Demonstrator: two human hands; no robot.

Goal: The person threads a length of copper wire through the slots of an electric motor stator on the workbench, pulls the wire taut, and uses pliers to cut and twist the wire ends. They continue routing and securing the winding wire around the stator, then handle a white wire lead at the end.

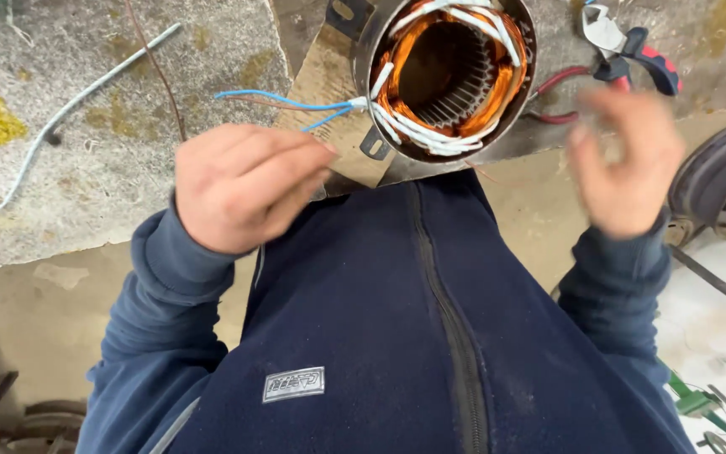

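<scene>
Stator [447, 76] lay on the table [111, 168], copper windings up. Left hand [241, 189] loosely curled, empty, near blue leads [296, 105]; right hand [628, 164] blurred, apart, empty. Best to pinch leads gently, sparing the windings.

Glossy copper windings [497, 80] (metal housing [367, 42]), rough bench [111, 151].

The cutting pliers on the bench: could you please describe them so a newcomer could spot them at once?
Start at the round motor stator with copper windings. Just to its right, above the right hand, lie the pliers. Their red-and-dark handles set them apart from the nearby wires.
</scene>
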